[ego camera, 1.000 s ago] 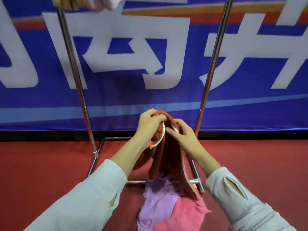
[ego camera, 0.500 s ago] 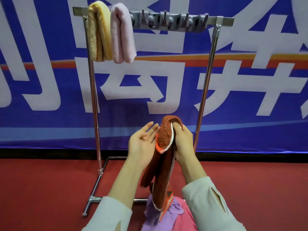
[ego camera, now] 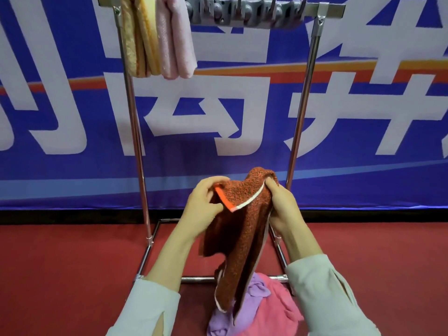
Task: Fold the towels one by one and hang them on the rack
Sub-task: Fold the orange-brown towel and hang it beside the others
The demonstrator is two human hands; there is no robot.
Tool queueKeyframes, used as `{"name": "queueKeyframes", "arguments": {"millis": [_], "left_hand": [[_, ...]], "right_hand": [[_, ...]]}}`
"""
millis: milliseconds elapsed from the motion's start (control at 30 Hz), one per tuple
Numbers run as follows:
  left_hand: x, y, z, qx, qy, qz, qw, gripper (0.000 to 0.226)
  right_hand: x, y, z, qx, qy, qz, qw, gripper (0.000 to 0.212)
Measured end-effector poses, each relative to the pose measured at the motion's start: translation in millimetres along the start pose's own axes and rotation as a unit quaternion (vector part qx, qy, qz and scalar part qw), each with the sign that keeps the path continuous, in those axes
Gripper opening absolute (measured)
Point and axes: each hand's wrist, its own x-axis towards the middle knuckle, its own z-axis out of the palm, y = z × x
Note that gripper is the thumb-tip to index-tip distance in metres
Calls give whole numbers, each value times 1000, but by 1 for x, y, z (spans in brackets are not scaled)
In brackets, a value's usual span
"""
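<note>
A rust-red towel with a white and orange edge hangs between my hands in front of the metal rack. My left hand pinches its upper left corner. My right hand grips the upper right fold. The towel's lower end dangles over a purple towel and a pink towel heaped on the floor. On the rack's top bar hang a folded yellow towel and a folded pale pink towel.
Grey hooks line the top bar to the right of the hung towels. The rack's base frame lies on the red floor. A blue banner with large white characters stands close behind the rack.
The view tilted up, bringing the rack's top bar into sight. My left hand, open beside the towel half a second ago, has taken a corner and pulled it leftward, spreading the top.
</note>
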Motion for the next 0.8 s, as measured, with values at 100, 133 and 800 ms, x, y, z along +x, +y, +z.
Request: {"name": "queueKeyframes", "arguments": {"millis": [100, 133, 800], "left_hand": [[3, -7, 10, 61, 69, -10, 996, 13], [4, -6, 13, 41, 95, -29, 994, 3], [0, 8, 35, -125, -108, -137, 977, 67]], "right_hand": [[2, 3, -1, -78, -19, -43, 996, 10], [1, 3, -2, -101, -25, -49, 993, 8], [-10, 0, -5, -232, -73, -164, 956, 37]]}}
